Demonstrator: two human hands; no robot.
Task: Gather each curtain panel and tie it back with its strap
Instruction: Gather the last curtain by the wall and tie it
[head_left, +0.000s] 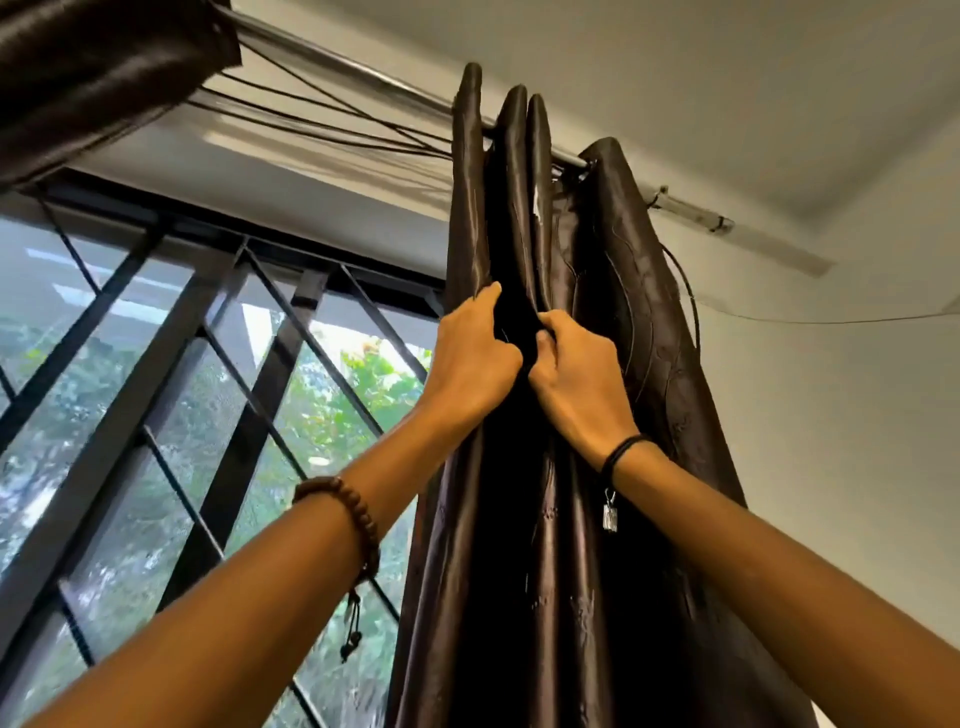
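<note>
Ideally both hands, left hand (475, 358) and right hand (582, 379), each grip clamped on the curtain (597, 519) folds, bunch them evenly before strapping.

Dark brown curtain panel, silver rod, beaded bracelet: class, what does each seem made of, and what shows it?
The dark brown curtain panel: likely satin-like fabric, glossy; light streaks along soft folds. The silver curtain rod: probably polished metal; bright straight reflections. The brown beaded bracelet: seemingly matte wood; round dull beads.
</note>
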